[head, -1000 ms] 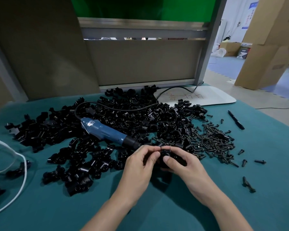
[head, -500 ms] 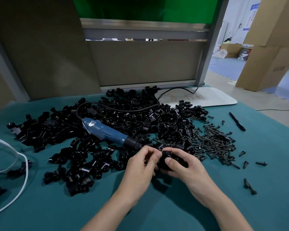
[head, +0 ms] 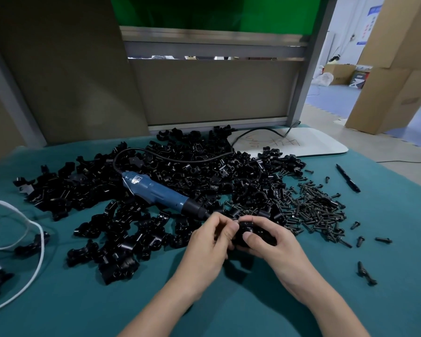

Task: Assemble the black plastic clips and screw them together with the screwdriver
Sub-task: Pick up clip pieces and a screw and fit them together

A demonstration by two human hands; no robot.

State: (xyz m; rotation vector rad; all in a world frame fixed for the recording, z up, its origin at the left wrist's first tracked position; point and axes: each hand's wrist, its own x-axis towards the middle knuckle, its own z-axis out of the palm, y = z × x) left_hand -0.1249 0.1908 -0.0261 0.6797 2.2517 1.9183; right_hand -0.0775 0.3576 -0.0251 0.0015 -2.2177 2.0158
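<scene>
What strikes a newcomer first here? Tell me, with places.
A sprawling heap of black clips covers the middle of the teal table, with a blue screwdriver lying on it. Right of the heap lies a pile of dark screws. Near the front, the left hand and right hand grip one black clip between them.

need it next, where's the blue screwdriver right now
In the head view, the blue electric screwdriver lies left of centre on the pile of black clips, its tip ending just beyond the left hand.
</scene>
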